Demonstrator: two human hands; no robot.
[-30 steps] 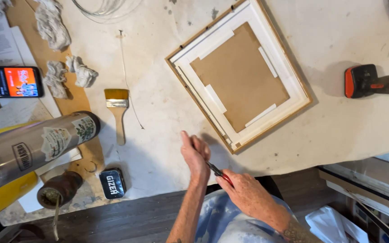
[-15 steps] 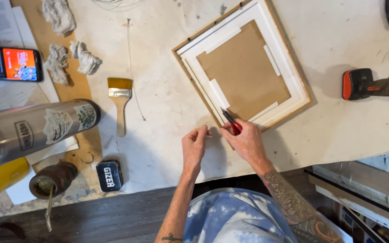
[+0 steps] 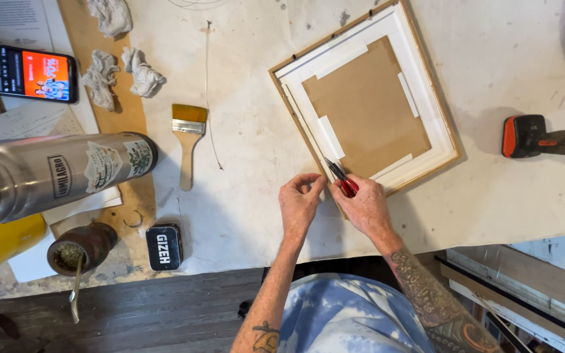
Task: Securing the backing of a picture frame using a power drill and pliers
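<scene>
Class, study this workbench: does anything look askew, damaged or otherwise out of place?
The picture frame lies face down, askew to the table edge. Three crumpled rags lie scattered top left. Nothing looks spilled or broken.

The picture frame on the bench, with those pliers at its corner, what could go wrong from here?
The red-handled pliers in the right hand point at the picture frame near its lower corner; a slip could gouge the wood or tear the brown backing board. The left hand has fingertips right beside the plier tips, so they might get pinched or jabbed. The frame lies close to the table edge, so a hard push could shift it off.
</scene>
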